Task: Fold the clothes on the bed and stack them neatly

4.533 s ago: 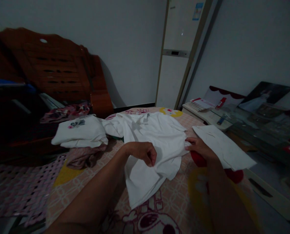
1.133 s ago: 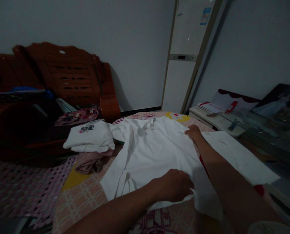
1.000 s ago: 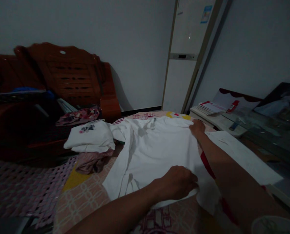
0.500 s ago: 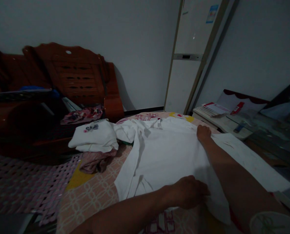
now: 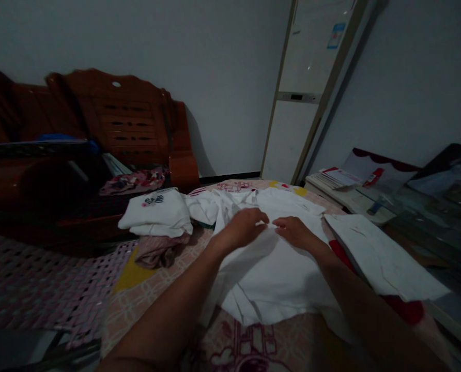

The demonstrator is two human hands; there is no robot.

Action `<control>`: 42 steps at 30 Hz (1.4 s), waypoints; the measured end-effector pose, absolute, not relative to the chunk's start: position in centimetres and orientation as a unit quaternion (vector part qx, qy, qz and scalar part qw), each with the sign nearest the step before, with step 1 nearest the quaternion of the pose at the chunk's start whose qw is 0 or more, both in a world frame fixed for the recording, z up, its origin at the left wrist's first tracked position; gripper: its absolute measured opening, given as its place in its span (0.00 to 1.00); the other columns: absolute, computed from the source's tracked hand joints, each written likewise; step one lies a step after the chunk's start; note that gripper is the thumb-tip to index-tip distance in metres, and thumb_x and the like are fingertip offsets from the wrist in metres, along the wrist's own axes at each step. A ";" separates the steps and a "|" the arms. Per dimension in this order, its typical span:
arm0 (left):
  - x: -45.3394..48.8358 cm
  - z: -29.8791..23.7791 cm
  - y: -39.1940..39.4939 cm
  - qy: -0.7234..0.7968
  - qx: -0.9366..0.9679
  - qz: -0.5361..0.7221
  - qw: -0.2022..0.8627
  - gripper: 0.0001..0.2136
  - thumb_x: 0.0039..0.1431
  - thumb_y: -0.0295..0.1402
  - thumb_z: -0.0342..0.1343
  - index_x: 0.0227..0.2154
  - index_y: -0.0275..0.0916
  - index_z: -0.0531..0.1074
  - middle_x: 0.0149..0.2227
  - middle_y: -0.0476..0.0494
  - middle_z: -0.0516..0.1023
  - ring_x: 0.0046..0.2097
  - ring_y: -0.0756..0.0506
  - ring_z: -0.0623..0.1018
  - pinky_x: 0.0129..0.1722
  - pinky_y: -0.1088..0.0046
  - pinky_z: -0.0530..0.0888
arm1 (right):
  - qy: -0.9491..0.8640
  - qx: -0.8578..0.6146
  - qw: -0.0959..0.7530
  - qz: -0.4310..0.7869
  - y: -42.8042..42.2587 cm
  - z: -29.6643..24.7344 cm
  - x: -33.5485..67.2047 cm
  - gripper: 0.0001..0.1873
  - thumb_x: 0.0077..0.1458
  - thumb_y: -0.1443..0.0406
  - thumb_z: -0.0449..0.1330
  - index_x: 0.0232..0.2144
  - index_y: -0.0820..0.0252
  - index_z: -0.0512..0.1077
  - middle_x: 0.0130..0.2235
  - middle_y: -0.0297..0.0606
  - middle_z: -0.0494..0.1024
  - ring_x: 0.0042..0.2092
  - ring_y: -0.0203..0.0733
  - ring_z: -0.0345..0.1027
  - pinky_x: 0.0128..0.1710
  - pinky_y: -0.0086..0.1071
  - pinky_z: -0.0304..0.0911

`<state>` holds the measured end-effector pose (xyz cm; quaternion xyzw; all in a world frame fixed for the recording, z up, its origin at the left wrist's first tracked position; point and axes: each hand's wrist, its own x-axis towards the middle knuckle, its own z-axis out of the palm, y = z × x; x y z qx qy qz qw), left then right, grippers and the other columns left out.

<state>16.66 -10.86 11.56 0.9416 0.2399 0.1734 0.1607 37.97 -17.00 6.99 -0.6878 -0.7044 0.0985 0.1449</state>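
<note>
A white long-sleeved garment [image 5: 288, 279] lies spread and creased in front of me. My left hand [image 5: 248, 226] rests on its upper middle, with fingers bent and a gap between thumb and forefinger. Close beside it, my right hand [image 5: 293, 231] touches the same cloth with its fingers loosely apart. The fingertips of the two hands face each other, nearly meeting. A folded white garment with a dark and pink print [image 5: 156, 209] sits at the left on a brownish-pink cloth [image 5: 158, 250].
A patterned pink cover [image 5: 156, 289] lies under the clothes. At the right lies another white folded piece [image 5: 381, 253] over something red [image 5: 406, 309]. Beyond are a glass-topped table [image 5: 428, 212], a wooden bench [image 5: 125, 113] and a tall white cabinet-like appliance [image 5: 292, 134].
Both hands have moved to the garment's upper middle: my left hand forward from the near edge, my right hand leftward from the far right side. The garment's near edge has shifted.
</note>
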 end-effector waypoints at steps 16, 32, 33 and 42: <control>13.0 6.0 -2.9 0.508 0.854 0.036 0.107 0.14 0.50 0.37 0.63 0.37 0.34 0.77 0.42 0.32 0.80 0.47 0.36 0.79 0.43 0.68 0.73 | -0.749 -0.613 0.072 0.241 -23.8 4.6 25.7 0.21 0.47 0.50 0.70 0.38 0.58 0.77 0.32 0.37 0.79 0.35 0.42 0.71 0.37 0.32 0.57; 9.5 7.5 -0.5 0.560 0.808 0.163 0.081 0.12 0.53 0.22 0.53 0.39 0.37 0.76 0.42 0.41 0.81 0.45 0.45 0.78 0.43 0.75 0.70 | -0.654 -0.509 0.216 0.516 -24.2 3.7 23.9 0.07 0.46 0.63 0.67 0.28 0.62 0.77 0.24 0.29 0.72 0.25 0.31 0.61 0.25 0.25 0.54; 9.6 7.5 -0.5 0.559 0.809 0.164 0.083 0.12 0.53 0.22 0.53 0.39 0.37 0.76 0.42 0.41 0.81 0.45 0.44 0.78 0.44 0.75 0.70 | -0.634 -0.517 0.237 0.523 -23.6 3.7 24.1 0.09 0.47 0.62 0.66 0.29 0.63 0.77 0.24 0.30 0.73 0.25 0.32 0.62 0.25 0.26 0.55; 9.7 7.5 -0.9 0.521 0.824 0.165 0.152 0.09 0.52 0.24 0.58 0.37 0.36 0.77 0.40 0.42 0.81 0.42 0.46 0.79 0.43 0.76 0.70 | -0.467 -0.549 0.506 0.474 -13.5 4.1 27.8 0.24 0.46 0.61 0.69 0.48 0.57 0.75 0.35 0.35 0.78 0.35 0.36 0.71 0.35 0.29 0.68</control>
